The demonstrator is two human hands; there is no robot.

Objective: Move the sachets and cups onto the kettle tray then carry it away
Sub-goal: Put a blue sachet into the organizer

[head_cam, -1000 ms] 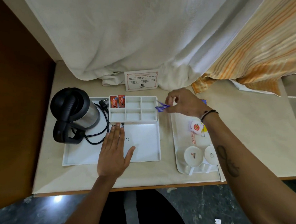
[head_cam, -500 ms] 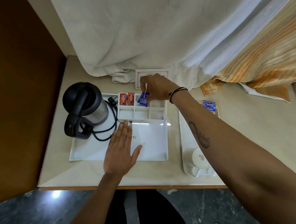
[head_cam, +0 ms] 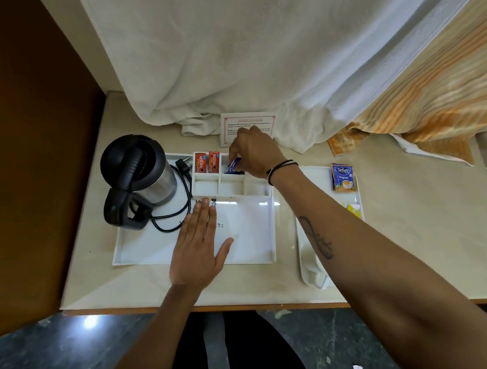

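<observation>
We saw a white kettle tray (head_cam: pixel 143 249) w/ black-and-steel kettle (head_cam: pixel 142 174), two red sachets (head_cam: pixel 206 162), a blue sachet (head_cam: pixel 233 167), blue Tetley sachet (head_cam: pixel 343 176), beige tabletop (head_cam: pixel 413 244), white towel (head_cam: pixel 256 53), orange-striped cloth (head_cam: pixel 431 84).

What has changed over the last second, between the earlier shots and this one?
The right hand carried the purple sachet leftwards from the side tray to the kettle tray's divided box, and now lowers it into the back-row compartment beside the red sachets, fingers pinching it. The left hand, flat on the kettle tray, and the kettle stayed put.
</observation>
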